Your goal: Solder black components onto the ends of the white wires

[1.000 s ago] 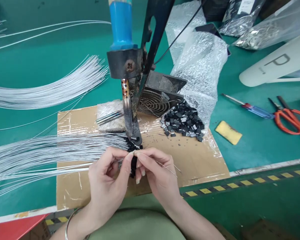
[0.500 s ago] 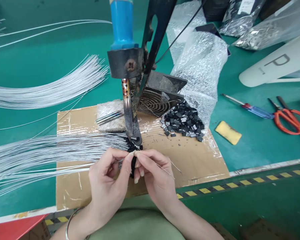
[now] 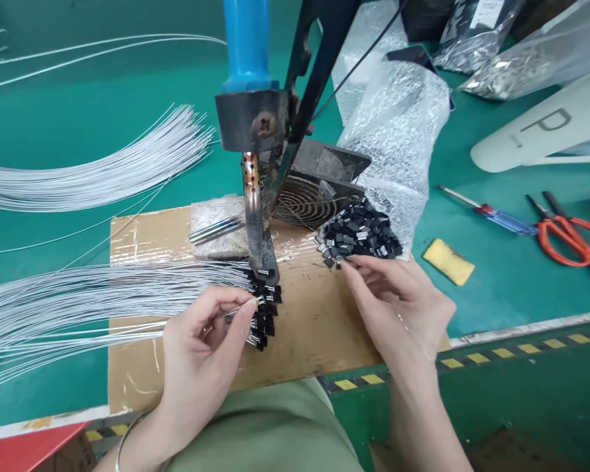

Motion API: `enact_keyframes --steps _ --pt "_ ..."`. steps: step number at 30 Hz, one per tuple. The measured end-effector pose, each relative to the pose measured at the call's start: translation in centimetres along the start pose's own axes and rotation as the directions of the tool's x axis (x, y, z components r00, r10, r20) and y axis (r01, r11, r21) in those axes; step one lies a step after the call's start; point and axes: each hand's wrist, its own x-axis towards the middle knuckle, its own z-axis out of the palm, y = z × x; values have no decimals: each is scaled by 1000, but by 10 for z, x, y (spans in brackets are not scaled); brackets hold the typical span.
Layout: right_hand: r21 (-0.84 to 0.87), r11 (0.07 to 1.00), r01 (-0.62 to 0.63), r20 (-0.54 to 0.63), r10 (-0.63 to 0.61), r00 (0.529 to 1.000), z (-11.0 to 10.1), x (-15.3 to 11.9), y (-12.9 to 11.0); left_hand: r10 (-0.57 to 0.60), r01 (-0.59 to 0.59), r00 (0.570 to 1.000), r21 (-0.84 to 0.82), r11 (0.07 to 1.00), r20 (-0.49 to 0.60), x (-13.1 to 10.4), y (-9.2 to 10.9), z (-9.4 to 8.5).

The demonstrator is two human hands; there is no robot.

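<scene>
My left hand [image 3: 211, 344] pinches the end of a thin white wire [image 3: 145, 333] between thumb and forefinger, just below the soldering iron tip [image 3: 254, 246]. Beside these fingertips lie several wire ends fitted with small black connectors [image 3: 267, 321]. My right hand [image 3: 398, 305] is at the near edge of a pile of loose black connectors [image 3: 361, 229]. Its thumb and forefinger come together there; what is between them is too small to make out. The iron's blue handle [image 3: 248, 46] is clamped upright in a black bracket [image 3: 250, 121].
A cardboard sheet [image 3: 319, 334] covers the table's front part. Behind the iron sits a round fan grille [image 3: 302, 200]. A second white wire bundle [image 3: 88, 183] lies at left. A yellow sponge [image 3: 449, 261], screwdriver [image 3: 509, 219] and orange-handled scissors [image 3: 563, 239] lie at right.
My right hand has left the left fingertips and moved right to the connector pile. The left hand stays near the iron, still pinching. The black connectors on the wire ends are now more exposed.
</scene>
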Motion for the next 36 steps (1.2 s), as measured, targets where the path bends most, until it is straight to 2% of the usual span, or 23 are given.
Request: enact_keyframes --steps 3,8,11,14,17,22,24,29,32,36 --pt "-134 987 88 73 -78 994 1 5 9 -2 2 1000 5 1000 -9 0 1 -1" --pt "-99 995 26 99 -16 995 3 2 8 -3 3 1000 20 1000 -25 0 3 0" --pt "50 989 -137 88 132 987 2 -3 5 10 -10 1000 15 1000 -28 0 3 0" --pt "326 900 -288 100 270 958 2 -8 -4 18 -17 999 23 1000 -35 0 4 0" --pt "511 802 -309 159 266 951 3 -12 -20 11 -9 999 47 999 -40 1 5 0" --pt "642 694 -325 291 172 941 7 -16 -44 8 -5 999 84 996 -45 2 8 -1" --pt "666 647 -371 357 160 920 9 -18 -52 3 0 999 81 997 -43 2 8 -1" --pt "675 519 -524 551 117 826 15 -22 -63 8 -8 1000 89 996 -2 4 10 -6" --pt "668 467 -579 611 100 785 17 -22 -65 10 -15 997 62 998 81 8 12 -11" --pt "650 436 -622 655 93 750 17 -22 -67 -13 24 983 -59 998 184 10 15 -10"
